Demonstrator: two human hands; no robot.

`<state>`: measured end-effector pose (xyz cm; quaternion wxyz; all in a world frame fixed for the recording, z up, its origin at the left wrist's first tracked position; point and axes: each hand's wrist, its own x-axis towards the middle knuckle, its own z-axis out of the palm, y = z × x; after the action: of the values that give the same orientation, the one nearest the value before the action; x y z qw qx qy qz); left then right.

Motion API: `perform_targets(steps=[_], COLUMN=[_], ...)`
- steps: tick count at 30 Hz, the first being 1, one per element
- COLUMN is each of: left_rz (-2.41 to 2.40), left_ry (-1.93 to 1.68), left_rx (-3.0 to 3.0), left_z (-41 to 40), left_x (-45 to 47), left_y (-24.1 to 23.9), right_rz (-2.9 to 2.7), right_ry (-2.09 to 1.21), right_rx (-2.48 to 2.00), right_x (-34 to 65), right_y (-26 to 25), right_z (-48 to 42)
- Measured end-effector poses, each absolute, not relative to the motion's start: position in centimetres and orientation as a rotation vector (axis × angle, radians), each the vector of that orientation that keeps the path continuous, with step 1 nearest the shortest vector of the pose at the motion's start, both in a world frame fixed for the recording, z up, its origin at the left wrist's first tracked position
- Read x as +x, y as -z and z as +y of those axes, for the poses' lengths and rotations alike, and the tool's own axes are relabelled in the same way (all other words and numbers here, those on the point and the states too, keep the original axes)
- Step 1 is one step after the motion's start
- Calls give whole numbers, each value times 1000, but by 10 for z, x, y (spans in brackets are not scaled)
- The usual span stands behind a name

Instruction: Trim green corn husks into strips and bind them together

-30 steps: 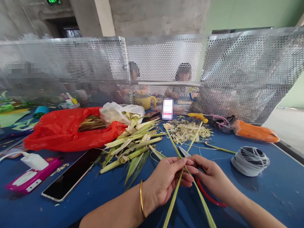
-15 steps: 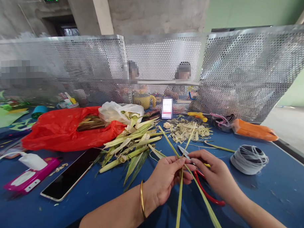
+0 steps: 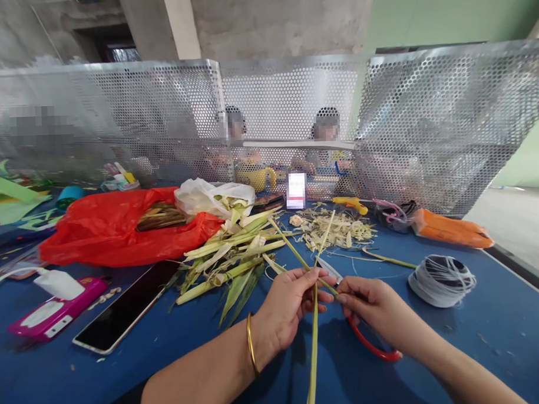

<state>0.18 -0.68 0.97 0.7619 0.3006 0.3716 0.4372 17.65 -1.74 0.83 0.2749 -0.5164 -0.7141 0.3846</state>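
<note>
My left hand [image 3: 288, 310], with a gold bangle at its wrist, pinches the spot where long pale-green leaf strips [image 3: 314, 353] cross. One strip runs from far to near through the pinch. Another slants from the upper left to my right hand [image 3: 374, 307], whose thumb and fingers are closed on it just right of the crossing. Scissors with red handles [image 3: 374, 347] lie beneath my right hand; their blades show between the two hands, and part of them is hidden.
A heap of leaves and stalks [image 3: 236, 250] lies left of centre, beside a red plastic bag [image 3: 115, 231] and a phone [image 3: 127, 310]. Leaf scraps [image 3: 336, 226], a grey yarn ball [image 3: 442, 280] and an orange packet [image 3: 451, 228] are right. A perforated metal screen [image 3: 287, 95] stands behind.
My right hand has taken hold of the slanting strip, whose near end no longer shows below the crossing. Both strips' far ends have shifted left.
</note>
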Motion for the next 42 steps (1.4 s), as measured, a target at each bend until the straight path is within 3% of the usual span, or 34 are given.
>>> perform_targets(steps=[6, 12, 17, 19, 23, 25, 37, 42], left_rz=[741, 831, 860, 848, 878, 901, 901, 898], left_ry=[-928, -856, -648, -576, -502, -534, -788, -817], left_rx=[553, 691, 881, 921, 894, 850, 474, 339], left_z=[-7, -15, -34, -42, -48, -45, -4, 2], left_x=[2, 6, 20, 25, 30, 28, 0, -6], left_y=[-9, -12, -11, -10, -5, -3, -9, -20], right_rz=[-1995, -1709, -1953, -2048, -1962, -1863, -2412, -2557], right_ry=[-1040, -222, 127, 81, -430, -475, 625, 784], right_rx=[-1380, -1316, -1195, -1267, -1398, -1351, -858, -905], right_x=[177, 179, 175, 172, 166, 165, 151, 148], right_y=[-8, -18, -21, -21, -20, -21, -8, 6], right_z=[-16, -24, -33, -33, -34, -37, -60, -55])
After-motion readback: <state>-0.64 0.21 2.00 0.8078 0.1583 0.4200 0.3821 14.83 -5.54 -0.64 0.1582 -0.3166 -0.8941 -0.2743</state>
